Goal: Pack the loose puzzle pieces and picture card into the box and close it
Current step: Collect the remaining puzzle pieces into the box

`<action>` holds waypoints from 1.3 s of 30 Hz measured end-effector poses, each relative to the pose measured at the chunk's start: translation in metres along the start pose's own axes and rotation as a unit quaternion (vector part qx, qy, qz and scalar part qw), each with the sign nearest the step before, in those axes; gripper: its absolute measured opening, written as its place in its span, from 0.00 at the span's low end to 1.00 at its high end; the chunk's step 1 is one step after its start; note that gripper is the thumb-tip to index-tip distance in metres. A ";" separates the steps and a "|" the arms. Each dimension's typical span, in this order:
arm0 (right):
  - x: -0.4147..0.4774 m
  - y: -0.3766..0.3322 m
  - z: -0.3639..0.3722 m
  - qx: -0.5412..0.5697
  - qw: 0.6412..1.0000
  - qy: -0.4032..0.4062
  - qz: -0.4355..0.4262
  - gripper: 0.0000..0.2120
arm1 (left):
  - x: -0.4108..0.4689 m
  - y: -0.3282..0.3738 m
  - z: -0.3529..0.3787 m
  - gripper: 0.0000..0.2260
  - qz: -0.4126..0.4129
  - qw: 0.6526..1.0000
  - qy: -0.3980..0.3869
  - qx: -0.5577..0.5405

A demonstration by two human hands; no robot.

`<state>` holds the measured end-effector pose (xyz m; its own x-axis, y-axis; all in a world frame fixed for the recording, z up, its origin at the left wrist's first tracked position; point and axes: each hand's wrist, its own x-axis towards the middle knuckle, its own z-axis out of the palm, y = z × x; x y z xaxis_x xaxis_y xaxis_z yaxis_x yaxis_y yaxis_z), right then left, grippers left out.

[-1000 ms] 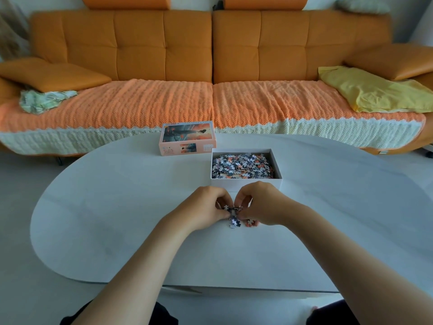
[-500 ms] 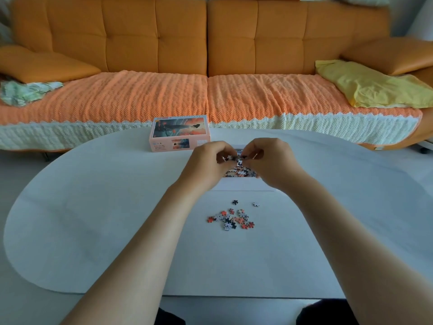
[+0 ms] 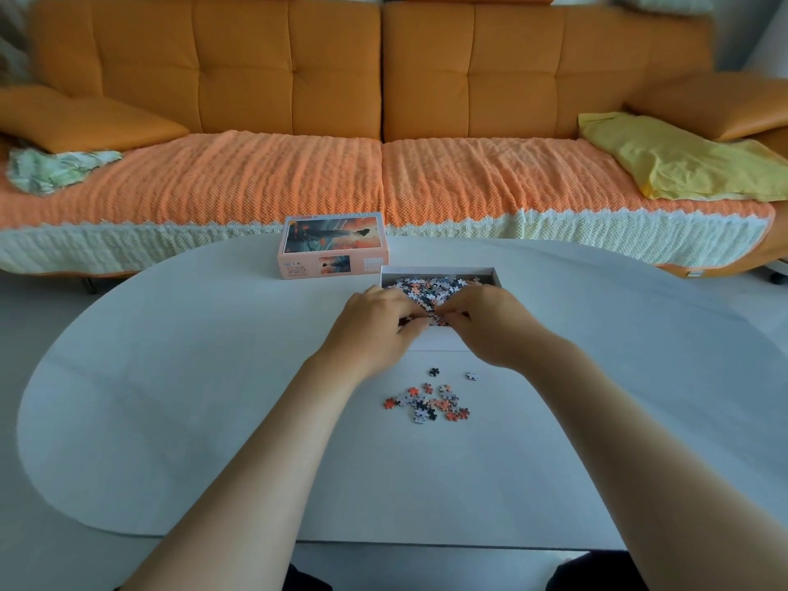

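Orange sofa [image 3: 290, 78] in back, white oval table [image 3: 170, 377] up front. Left hand [image 3: 375, 326] and right hand [image 3: 490, 326] meet over the near edge of the open box [image 3: 439, 270], fingers curled in, pinching a clump of pieces [image 3: 431, 321] between them. More loose pieces [image 3: 430, 403] sit on the table just in front of the box. The lid [image 3: 332, 245] lies behind it to the left.

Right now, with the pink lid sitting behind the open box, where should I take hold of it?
Probably by its two short ends, coming from above. The pink lid lies flat, picture up, long side facing you; its right end sits close to the open box, so slip fingers in carefully there.
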<state>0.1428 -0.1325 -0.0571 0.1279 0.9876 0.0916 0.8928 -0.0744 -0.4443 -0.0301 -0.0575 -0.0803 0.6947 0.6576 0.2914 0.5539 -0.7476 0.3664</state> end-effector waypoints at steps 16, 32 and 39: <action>-0.044 -0.011 0.010 -0.077 0.989 -0.117 -0.056 0.19 | -0.064 0.010 -0.026 0.16 -0.090 0.984 -0.152 -0.007; -0.055 0.003 -0.007 -0.111 0.982 -0.152 0.033 0.14 | -0.055 0.023 -0.005 0.29 -0.076 0.979 -0.181 -0.057; -0.052 -0.010 0.001 -0.092 0.984 -0.150 0.003 0.17 | -0.052 0.035 0.007 0.15 -0.041 0.985 -0.156 -0.057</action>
<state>0.1270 -0.1827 -0.0580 0.0245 0.9815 -0.1898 0.9591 -0.0766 -0.2725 -0.0435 -0.1182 -0.0885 0.7663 0.6421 -0.0219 0.5718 -0.6661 0.4788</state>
